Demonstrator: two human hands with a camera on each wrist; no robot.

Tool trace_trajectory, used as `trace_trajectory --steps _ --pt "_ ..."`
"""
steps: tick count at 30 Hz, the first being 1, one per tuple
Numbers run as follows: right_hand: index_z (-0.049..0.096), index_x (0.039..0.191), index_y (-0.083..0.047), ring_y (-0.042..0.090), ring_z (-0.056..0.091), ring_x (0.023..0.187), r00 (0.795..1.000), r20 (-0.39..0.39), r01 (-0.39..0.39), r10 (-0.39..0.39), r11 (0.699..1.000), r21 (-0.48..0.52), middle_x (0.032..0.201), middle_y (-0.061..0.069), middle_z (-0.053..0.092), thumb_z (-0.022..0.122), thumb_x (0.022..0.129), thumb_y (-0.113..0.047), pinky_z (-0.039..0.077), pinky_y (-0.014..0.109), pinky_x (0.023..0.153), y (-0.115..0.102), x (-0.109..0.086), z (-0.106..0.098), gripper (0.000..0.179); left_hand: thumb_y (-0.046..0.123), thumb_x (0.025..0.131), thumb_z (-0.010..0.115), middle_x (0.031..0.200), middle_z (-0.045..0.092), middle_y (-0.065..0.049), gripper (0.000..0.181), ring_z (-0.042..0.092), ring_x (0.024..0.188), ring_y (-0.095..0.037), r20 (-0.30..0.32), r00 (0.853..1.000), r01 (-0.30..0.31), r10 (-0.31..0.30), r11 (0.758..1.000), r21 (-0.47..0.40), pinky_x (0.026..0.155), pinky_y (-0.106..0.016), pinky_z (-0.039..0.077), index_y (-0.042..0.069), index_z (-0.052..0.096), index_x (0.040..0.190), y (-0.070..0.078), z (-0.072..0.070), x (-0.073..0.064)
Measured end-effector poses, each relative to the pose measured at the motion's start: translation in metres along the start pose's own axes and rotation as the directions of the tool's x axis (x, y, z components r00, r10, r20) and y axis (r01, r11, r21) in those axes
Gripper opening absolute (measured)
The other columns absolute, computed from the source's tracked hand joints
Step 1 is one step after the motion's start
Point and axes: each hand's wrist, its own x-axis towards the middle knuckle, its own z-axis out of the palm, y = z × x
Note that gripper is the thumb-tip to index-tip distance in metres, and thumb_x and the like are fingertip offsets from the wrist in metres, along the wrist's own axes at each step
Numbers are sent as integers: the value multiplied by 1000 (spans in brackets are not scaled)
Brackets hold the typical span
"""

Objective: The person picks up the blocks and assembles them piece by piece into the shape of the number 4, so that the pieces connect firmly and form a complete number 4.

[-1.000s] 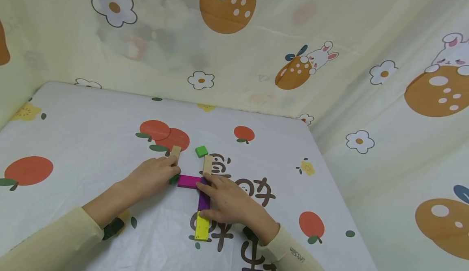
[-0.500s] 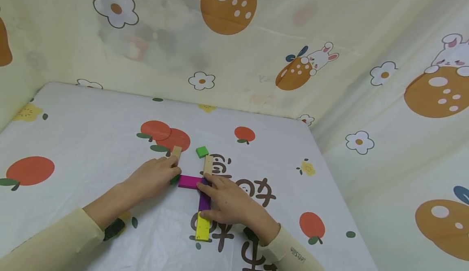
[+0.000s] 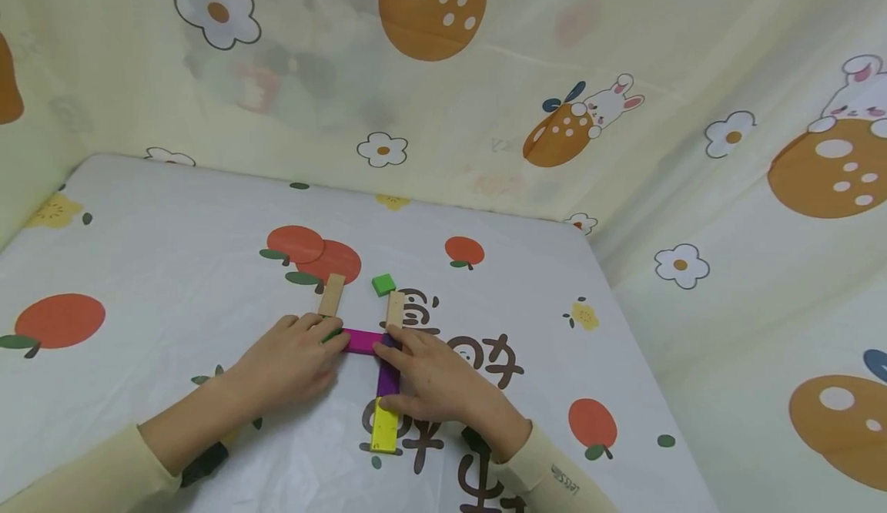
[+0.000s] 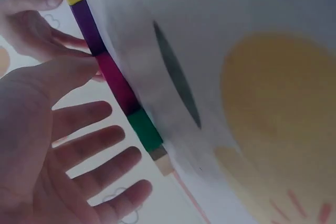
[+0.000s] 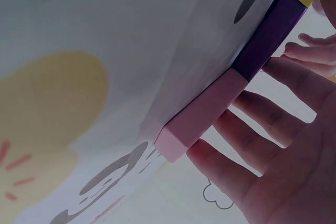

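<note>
Several flat blocks lie joined on the white cloth. A yellow block [image 3: 384, 430] and a purple block [image 3: 389, 380] form a column, continued by a plain wooden block [image 3: 395, 307]. A magenta block [image 3: 363, 342] branches left from it to a dark green block [image 4: 146, 130], with another wooden block [image 3: 333, 294] beyond. My left hand [image 3: 294, 363] has its fingers extended at the green and magenta blocks, partly covering the green one. My right hand [image 3: 443, 380] rests along the column's right side, fingertips at the wooden and purple blocks, thumb by the yellow one.
A small light green block [image 3: 383, 285] lies apart, just beyond the right wooden block. The tablecloth [image 3: 173, 251] has printed fruit and lettering. Patterned curtains [image 3: 471, 112] hang behind and to the right of the table.
My left hand has come off the left wooden block and shifted nearer to me, to the green and magenta blocks. The right hand stays in place.
</note>
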Motion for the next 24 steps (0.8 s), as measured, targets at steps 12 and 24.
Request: trace_trajectory --steps 12,24 --pt "46 157 -20 31 44 149 1000 8 -9 9 1000 -8 167 10 35 66 96 -55 40 46 120 -1 -1 -2 73 45 88 77 134 66 -9 54 62 121 -33 7 1000 -12 12 1000 5 96 -52 54 13 69 130 3 6 -7" --pt "47 156 -19 31 43 149 1000 11 -7 8 1000 -2 167 11 35 66 96 -54 39 47 120 -2 1 -2 72 43 84 80 135 66 -10 59 60 119 -34 25 999 -20 21 999 -36 91 -52 56 9 69 132 3 5 -8"
